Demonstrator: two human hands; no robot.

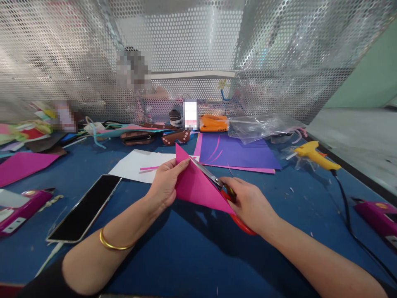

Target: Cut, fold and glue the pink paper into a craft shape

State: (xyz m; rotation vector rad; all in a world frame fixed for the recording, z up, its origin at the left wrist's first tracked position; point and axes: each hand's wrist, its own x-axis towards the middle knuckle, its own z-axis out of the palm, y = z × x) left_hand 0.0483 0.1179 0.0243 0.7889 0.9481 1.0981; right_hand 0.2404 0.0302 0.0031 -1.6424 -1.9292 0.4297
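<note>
My left hand (167,182) pinches a bright pink sheet of paper (198,188) near its upper corner, thumb on top. In my right hand (248,200) is a pair of scissors (207,171) with red and dark handles, fingers wrapped in the loops. The blades lie along the sheet's slanting upper right edge, their tips close to my left thumb. Whether the blades are parted there is hard to make out. Behind the hands lie white paper (133,165) and purple paper (245,153) with thin curved pink strips on it.
A phone (85,211) with a cable lies on the left of the blue table (186,265). To the right is a yellow glue gun (318,155) with a black cord. Clear plastic bags (263,126) and an orange item (214,123) sit along the perforated metal screen (192,37).
</note>
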